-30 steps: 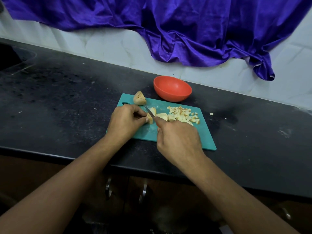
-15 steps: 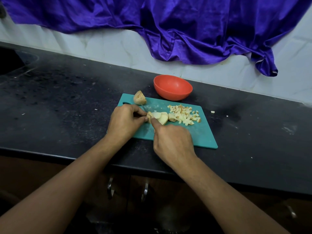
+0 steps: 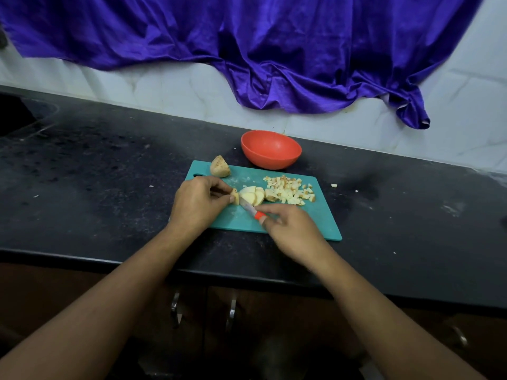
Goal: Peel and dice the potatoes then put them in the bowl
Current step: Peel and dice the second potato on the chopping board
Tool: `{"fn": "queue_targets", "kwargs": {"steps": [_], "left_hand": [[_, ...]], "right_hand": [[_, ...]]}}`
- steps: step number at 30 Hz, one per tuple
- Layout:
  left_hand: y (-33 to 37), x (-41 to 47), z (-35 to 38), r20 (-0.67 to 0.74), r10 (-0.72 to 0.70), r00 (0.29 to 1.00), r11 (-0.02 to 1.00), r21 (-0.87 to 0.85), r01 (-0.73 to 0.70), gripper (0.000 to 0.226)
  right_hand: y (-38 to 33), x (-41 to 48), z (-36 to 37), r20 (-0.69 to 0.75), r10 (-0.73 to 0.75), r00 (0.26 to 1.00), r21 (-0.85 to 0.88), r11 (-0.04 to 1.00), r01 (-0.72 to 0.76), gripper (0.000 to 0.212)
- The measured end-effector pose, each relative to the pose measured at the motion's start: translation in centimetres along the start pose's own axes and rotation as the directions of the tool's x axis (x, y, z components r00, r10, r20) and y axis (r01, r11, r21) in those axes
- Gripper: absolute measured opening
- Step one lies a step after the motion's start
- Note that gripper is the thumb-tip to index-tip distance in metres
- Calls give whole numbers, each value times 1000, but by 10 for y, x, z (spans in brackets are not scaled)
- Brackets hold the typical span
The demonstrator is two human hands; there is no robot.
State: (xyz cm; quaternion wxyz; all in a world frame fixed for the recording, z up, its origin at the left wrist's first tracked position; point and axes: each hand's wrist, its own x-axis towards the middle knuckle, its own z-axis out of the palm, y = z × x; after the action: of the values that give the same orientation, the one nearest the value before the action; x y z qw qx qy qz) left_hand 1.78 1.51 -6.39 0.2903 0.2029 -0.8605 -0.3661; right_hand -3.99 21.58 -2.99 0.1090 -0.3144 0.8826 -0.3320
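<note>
Right hand (image 3: 290, 231), gripping the knife (image 3: 253, 212), has drawn back — left hand (image 3: 200, 204) pinches a stub (image 3: 234, 196) beside pale slices (image 3: 252, 196).

The right hand (image 3: 290, 229) is blurred and hides most of the knife (image 3: 252, 210) handle (only an orange stub shows)

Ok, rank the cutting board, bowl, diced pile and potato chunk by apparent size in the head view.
1. cutting board
2. bowl
3. diced pile, only slightly smaller than the bowl
4. potato chunk
</note>
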Motion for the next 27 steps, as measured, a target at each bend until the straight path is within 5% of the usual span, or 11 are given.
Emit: {"fn": "queue_targets", "kwargs": {"steps": [3, 6, 9, 14, 27], "left_hand": [[0, -1, 0, 32, 5, 999, 1000, -4, -5, 28], [2, -1, -1, 55, 11, 998, 999, 42, -13, 32], [3, -2, -1, 73, 21, 997, 997, 70, -26, 29], [1, -2, 1, 63, 33, 997, 998, 49, -36, 12], [-2, 2, 4, 53, 67, 996, 983, 165, -75, 13]], "right_hand": [[4, 3, -6, 86, 214, 973, 552, 803, -226, 27], [6, 5, -11, 190, 238, 952, 708, 639, -301, 26], [7, 9, -10, 195, 209, 958, 744, 605, -283, 26], [5, 6, 0, 80, 124, 989, 682, 717, -145, 25], [12, 4, 2, 33, 68, 997, 707, 703, -71, 25]]}}
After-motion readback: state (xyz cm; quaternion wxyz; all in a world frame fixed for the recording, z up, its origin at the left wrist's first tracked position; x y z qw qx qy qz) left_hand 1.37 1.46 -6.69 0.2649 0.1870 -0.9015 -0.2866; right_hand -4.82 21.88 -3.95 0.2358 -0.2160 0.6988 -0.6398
